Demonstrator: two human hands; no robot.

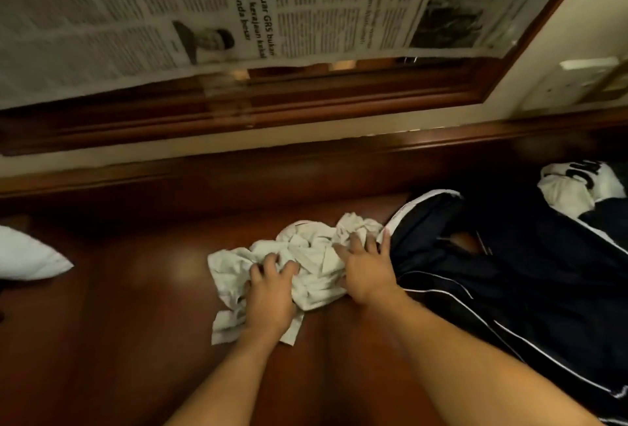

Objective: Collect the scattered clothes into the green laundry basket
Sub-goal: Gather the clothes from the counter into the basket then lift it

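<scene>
On the dark polished wooden surface point(136, 289) below the newspaper-covered pane point(170, 10), a crumpled white garment point(316, 255) lies in a loose heap, and both my hands are on it. My left hand point(272, 293) presses down on the near left part of the heap with the fingers curled into the folds, though I cannot tell whether they have truly closed on any cloth. My right hand point(368, 271) lies flatter, fingers spread over the right end of the heap, where the white cloth meets a dark navy garment with white stripes point(509, 272); it grips nothing that I can see. I judge the white piece to be light, soft and quite limp: it will sag and trail wherever I do not gather it, and a flap already hangs out toward me at the near edge. Pinching one corner would let the rest drag, so I think it better to scoop from both ends toward the middle and lift it as one bundle. The glossy wood should let the cloth slide easily as I bunch it. Another white piece with dark lettering point(577, 187) lies farther right on the navy garment, and something pale point(27, 255) lies at the far left. No green laundry basket shows in this view, so I cannot say where it stands.
</scene>
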